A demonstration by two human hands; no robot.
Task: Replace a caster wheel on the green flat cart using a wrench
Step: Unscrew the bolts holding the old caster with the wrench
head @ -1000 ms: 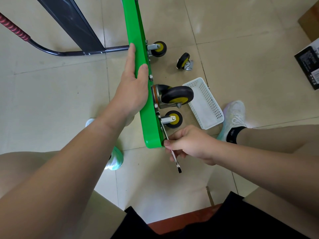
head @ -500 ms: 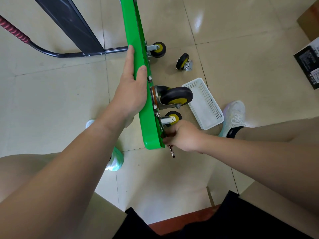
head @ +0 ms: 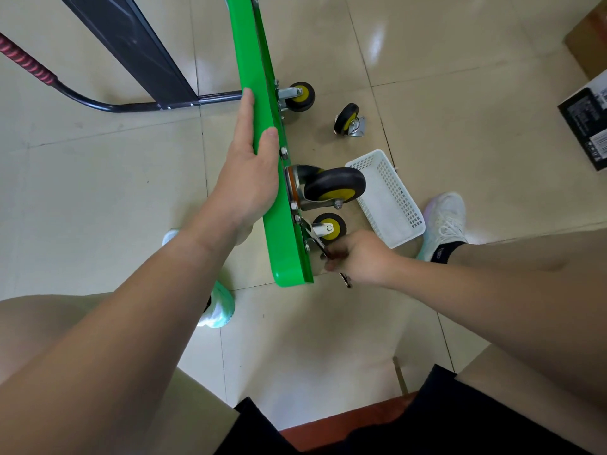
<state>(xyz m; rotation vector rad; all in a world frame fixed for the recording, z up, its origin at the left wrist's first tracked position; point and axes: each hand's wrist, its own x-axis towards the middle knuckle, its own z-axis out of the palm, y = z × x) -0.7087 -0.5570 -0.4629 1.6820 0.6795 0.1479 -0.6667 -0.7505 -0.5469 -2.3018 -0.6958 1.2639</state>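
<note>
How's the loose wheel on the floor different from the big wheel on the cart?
The loose wheel lies on the floor, apart from the green cart; the big wheel is mounted on it. The loose wheel looks smaller than the big wheel. Both have black tyres and yellow hubs.

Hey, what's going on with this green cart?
A person has the green flat cart tipped on edge on the floor. The left hand holds its deck steady; the right hand grips a wrench at caster mounting bolts near the cart's close end. A loose caster wheel lies near a white basket.
</note>
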